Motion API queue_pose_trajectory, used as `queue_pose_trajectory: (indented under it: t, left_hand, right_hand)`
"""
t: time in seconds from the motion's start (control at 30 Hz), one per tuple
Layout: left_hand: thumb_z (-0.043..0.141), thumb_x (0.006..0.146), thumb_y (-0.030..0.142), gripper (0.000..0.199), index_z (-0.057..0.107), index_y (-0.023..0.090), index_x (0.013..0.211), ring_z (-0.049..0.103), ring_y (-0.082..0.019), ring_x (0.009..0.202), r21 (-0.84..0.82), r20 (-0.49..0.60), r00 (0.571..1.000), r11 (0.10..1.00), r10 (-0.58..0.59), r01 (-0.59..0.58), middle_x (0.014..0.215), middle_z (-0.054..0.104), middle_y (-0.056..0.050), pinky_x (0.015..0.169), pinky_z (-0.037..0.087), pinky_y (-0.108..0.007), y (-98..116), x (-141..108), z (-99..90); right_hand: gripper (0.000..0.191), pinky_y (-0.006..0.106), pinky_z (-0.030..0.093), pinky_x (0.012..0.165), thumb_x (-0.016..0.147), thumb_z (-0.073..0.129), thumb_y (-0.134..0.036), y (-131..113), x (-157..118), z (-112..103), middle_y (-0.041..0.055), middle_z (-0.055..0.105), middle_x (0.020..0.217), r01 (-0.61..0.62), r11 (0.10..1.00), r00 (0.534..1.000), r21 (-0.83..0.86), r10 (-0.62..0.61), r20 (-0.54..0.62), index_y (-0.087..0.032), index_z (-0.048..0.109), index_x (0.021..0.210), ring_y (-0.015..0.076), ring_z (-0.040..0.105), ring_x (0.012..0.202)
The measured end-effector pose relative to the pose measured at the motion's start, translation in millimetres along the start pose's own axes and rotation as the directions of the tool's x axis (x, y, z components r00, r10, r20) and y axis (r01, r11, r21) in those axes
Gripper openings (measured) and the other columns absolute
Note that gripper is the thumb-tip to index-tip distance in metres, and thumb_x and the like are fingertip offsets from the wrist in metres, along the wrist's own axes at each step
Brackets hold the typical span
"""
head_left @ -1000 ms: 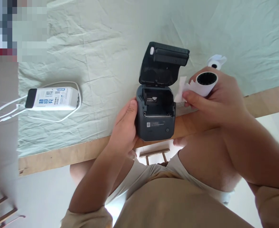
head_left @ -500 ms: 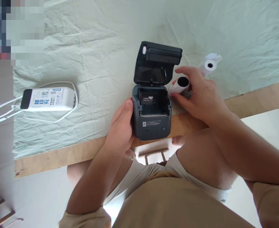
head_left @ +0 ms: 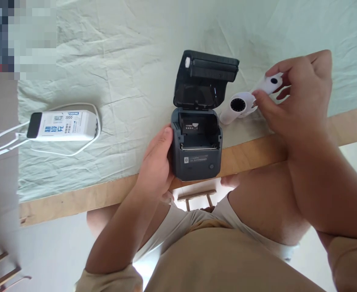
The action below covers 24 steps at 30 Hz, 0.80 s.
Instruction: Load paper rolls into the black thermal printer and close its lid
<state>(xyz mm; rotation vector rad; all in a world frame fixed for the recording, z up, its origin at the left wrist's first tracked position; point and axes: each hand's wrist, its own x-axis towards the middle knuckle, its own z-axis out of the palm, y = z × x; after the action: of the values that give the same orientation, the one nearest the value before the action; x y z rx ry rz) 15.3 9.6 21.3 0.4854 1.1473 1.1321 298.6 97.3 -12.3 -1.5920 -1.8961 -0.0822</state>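
Clasping printer (head_left: 198, 162) in left hand (head_left: 154, 164), pinching slim paper roll (head_left: 266, 86) in right hand (head_left: 306, 91): probably light, easily creased, best held round the barrel between fingertips.

Prob. home rm w/ cloth-covered table (head_left: 130, 81).

At centre, 1 dark grey printer (head_left: 196, 164), lid raised, bay open; just right, 1 wide-cored white tube (head_left: 228, 114), near-upright; further right, 1 narrow-cored white roll (head_left: 265, 86), tilted.
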Motion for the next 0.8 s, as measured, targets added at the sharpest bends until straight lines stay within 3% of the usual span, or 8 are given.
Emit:
queue_pose_trajectory:
  t: [0.17,0.33,0.5,0.67,0.73,0.8]
  left_hand:
    - [0.081,0.097,0.046,0.025,0.075,0.022,0.093,0.081,-0.034,0.127,0.016,-0.002,1.0,1.0,0.007,-0.007,0.103,0.086,-0.004,0.102,0.072,-0.043,0.9,-0.3,2.0]
    - [0.082,0.095,0.045,0.024,0.077,0.022,0.098,0.08,-0.034,0.13,-0.003,0.003,1.0,1.0,-0.012,0.012,0.112,0.087,-0.005,0.103,0.071,-0.041,-0.4,1.0,-1.5]
    - [0.081,0.097,0.054,0.032,0.077,0.022,0.1,0.079,-0.034,0.129,0.073,-0.002,1.0,0.997,0.012,-0.011,0.114,0.086,-0.006,0.102,0.071,-0.043,-0.7,0.9,-3.8]
    - [0.079,0.099,0.055,0.032,0.077,0.023,0.1,0.078,-0.032,0.131,0.078,0.006,1.0,0.997,-0.001,0.0,0.116,0.086,-0.004,0.103,0.07,-0.04,-1.5,0.1,-4.8]
    - [0.078,0.1,0.056,0.033,0.076,0.024,0.1,0.078,-0.031,0.129,0.087,0.0,1.0,0.996,0.005,-0.005,0.115,0.086,-0.004,0.103,0.069,-0.04,-2.5,0.1,-6.3]
    - [0.077,0.1,0.059,0.035,0.075,0.024,0.102,0.078,-0.031,0.127,0.103,-0.006,1.0,0.995,0.004,-0.003,0.113,0.086,-0.005,0.102,0.069,-0.04,-3.1,-0.1,-7.7]
  right_hand:
    - [0.049,0.045,0.068,0.085,0.079,0.068,-0.013,-4.2,-1.7,-6.5,0.0054,0.076,0.12,0.005,0.996,0.991,0.091,-0.017,0.133,-0.03,0.067,0.125,0.0237,0.075,0.097]
    - [0.046,0.051,0.064,0.093,0.081,0.082,-0.021,-4.2,1.4,-9.6,0.0074,0.078,0.119,-0.063,0.997,0.974,0.034,0.054,0.22,-0.031,0.07,0.124,0.0257,0.071,0.094]
    - [0.075,0.039,0.057,0.077,0.082,0.077,-0.011,-6.8,2.7,-9.0,0.0034,0.076,0.113,-0.255,0.965,0.928,0.062,0.226,0.296,-0.035,0.056,0.15,0.0155,0.057,0.071]
    - [0.075,0.043,0.056,0.085,0.08,0.086,-0.015,-14.4,4.6,-7.8,0.0063,0.071,0.116,-0.308,0.951,0.909,0.001,0.294,0.295,-0.029,0.054,0.147,0.0172,0.059,0.08]
    - [0.088,0.043,0.058,0.089,0.08,0.084,-0.008,-20.6,6.2,-8.5,0.0053,0.071,0.115,-0.387,0.922,0.89,0.024,0.367,0.271,-0.027,0.046,0.156,0.0185,0.064,0.086]
    - [0.088,0.043,0.059,0.091,0.08,0.077,-0.001,-24.9,7.1,-9.3,0.0052,0.073,0.116,-0.431,0.902,0.872,0.027,0.409,0.269,-0.027,0.045,0.158,0.0187,0.067,0.088]
